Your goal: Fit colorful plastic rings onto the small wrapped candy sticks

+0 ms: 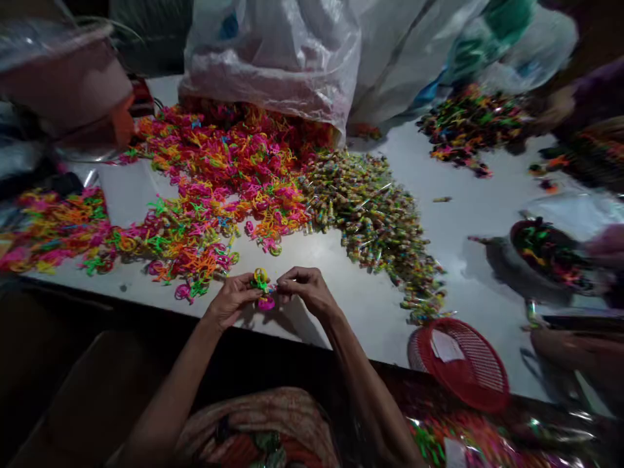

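Observation:
Near the table's front edge my left hand is closed on a small bunch of plastic pieces, coloured yellow, green and pink. From the other side, my right hand pinches at the same bunch; what sits between its fingertips is too small to make out. Just beyond the hands spreads a large heap of pink, orange, yellow and green looped plastic pieces. To its right lies a long pile of small patterned tubes with clear ends.
A red plastic basket with a paper in it leans over the table's front edge. Large clear plastic bags stand at the back. A pink bucket is at far left. At right, another person's hands are beside a bowl of dark-coloured pieces.

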### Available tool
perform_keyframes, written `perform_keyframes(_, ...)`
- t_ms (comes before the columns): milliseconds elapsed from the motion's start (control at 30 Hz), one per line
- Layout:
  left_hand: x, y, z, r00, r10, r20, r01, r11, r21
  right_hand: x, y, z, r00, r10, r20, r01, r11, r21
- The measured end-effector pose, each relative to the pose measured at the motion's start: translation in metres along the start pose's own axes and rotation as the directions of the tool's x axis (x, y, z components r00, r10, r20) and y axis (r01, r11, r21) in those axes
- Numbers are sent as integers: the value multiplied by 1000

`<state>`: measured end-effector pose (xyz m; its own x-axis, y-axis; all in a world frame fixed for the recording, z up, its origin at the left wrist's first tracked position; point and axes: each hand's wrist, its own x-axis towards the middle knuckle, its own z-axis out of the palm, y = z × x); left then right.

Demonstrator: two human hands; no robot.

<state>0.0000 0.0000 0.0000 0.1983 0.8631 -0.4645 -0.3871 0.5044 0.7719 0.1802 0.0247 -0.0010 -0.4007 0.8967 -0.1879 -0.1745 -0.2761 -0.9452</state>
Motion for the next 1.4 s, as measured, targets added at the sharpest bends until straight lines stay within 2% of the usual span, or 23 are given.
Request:
perform_keyframes(200,2,-5,-15,972,156,-177,-91,940,328,10,17,23,983,-88,-162,52,976,-210)
perform_keyframes(300,-1,8,-24,927,296,-231,-140,843,519,17,18,30,992,-62,-113,44,986,-160)
perform_keyframes(367,-6,25,-29,849,454,-271,-131,677,724,21,17,26,995,-50,-83,39,991,-130)
perform_keyframes(400,-7,34,-30,791,553,-263,-106,547,830,22,18,21,993,-59,-99,43,988,-147)
perform_keyframes(467,-5,54,-29,669,728,-153,-37,237,971,26,20,7,977,-103,-188,59,972,-226)
perform_keyframes(500,0,62,-27,620,781,-75,-5,99,995,28,22,-2,962,-129,-239,60,959,-276)
perform_keyframes(533,8,67,-23,594,804,2,16,-14,1000,30,25,-10,945,-153,-290,52,943,-328)
perform_keyframes(567,18,71,-19,594,802,64,25,-97,995,33,27,-18,927,-171,-335,35,926,-376)
perform_keyframes(600,31,71,-15,613,782,109,18,-152,988,36,29,-25,910,-184,-371,11,907,-421)
perform_keyframes(700,74,59,-2,737,639,219,-77,-243,967,43,30,-39,886,-219,-408,-54,827,-559)
perform_keyframes(733,86,53,1,757,608,237,-102,-249,963,44,27,-43,888,-234,-396,-63,791,-608)
perform_keyframes(833,108,39,3,765,597,243,-130,-227,965,47,9,-55,895,-282,-346,-103,625,-774)
perform_keyframes(900,111,38,2,749,621,233,-138,-198,970,52,-9,-66,867,-339,-366,-187,461,-868)
perform_keyframes(967,106,39,2,722,662,200,-147,-136,980,60,-29,-78,818,-411,-401,-287,312,-906)
perform_keyframes(1033,97,40,4,685,721,104,-160,10,987,73,-45,-87,793,-433,-428,-370,215,-904)
perform_keyframes(1100,86,37,8,664,746,-37,-207,232,950,85,-55,-91,801,-380,-462,-436,158,-886)
perform_keyframes(1133,79,34,10,673,732,-104,-247,356,901,90,-57,-91,810,-340,-478,-459,138,-877)
perform_keyframes(1200,67,28,14,737,643,-206,-323,604,729,93,-57,-89,820,-287,-496,-483,119,-868)
perform_keyframes(1267,55,23,18,840,485,-243,-334,816,472,88,-50,-84,823,-262,-504,-493,112,-863)
perform_keyframes(1333,44,18,19,923,306,-232,-257,942,217,77,-41,-78,820,-244,-518,-506,115,-855)
perform_keyframes(1400,36,14,20,963,168,-212,-162,986,43,62,-32,-72,818,-224,-530,-509,149,-848)
